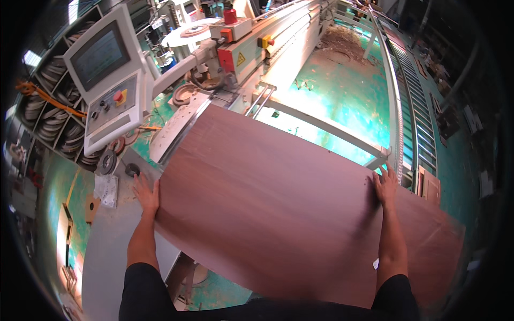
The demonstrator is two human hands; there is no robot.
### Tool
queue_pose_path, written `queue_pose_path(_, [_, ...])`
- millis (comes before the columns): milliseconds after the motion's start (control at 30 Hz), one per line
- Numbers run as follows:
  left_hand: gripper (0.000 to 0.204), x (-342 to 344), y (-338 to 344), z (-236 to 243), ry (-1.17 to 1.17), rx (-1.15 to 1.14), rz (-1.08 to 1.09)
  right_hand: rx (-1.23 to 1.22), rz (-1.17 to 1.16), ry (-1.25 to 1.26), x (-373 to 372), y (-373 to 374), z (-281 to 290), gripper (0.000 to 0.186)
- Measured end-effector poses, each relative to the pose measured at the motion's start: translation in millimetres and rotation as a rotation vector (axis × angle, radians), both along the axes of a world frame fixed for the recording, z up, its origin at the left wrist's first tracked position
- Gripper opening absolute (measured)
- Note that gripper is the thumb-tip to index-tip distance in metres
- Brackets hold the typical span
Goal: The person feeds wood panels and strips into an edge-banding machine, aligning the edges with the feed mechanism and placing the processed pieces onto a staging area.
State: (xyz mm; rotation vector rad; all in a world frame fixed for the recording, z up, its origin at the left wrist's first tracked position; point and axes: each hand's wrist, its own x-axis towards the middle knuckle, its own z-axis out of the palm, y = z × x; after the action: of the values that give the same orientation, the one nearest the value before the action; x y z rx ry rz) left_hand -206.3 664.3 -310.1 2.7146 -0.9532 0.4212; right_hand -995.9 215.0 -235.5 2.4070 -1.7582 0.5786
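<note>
A large brown wood-grain panel lies at an angle across the machine's grey side table and the machine's bed. My left hand is at the panel's left edge, its fingers stretched apart and its thumb beside the edge. My right hand rests near the far edge on the right, with extended, slightly spread fingers reaching to the edge. A dark round part sits on the side table just beyond my left fingertips, near a clear plastic bag.
A control console stands at the upper left before a rack of coiled strips. The machine body extends away from me beside a metal rail frame. A roller conveyor runs along the right, and a debris pile lies beyond.
</note>
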Motion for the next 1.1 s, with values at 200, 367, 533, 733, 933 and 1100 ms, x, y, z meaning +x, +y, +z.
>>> queue_pose_path(200, [0.078, 14.1, 19.2, -13.8, 0.018, 0.044, 0.038, -0.289, -0.632, 0.046, -168.9, 188.2, 13.0, 0.076])
queue_pose_path(367, [0.078, 20.6, 5.5, -21.6, -0.007, 0.088, 0.027, 0.042, -1.734, -0.742, -301.9, 458.3, -41.2, 0.111])
queue_pose_path(533, [0.077, 27.9, 6.8, -24.4, -0.030, 0.076, 0.033, -0.031, -0.982, -1.795, -240.5, 499.3, -44.3, 0.117])
queue_pose_path(733, [0.080, 25.6, -11.0, -25.7, 0.066, 0.031, 0.022, 0.201, -0.652, -1.949, -332.6, 500.3, -125.2, 0.085])
queue_pose_path(933, [0.091, 8.0, -38.0, 12.5, 0.061, 0.008, -0.063, 0.197, -0.930, -1.971, -275.6, 469.3, -105.5, 0.085])
queue_pose_path(1100, [0.095, 21.3, -44.3, 16.5, -0.031, 0.036, -0.058, 0.233, -0.988, -1.941, -252.9, 433.1, -97.5, 0.084])
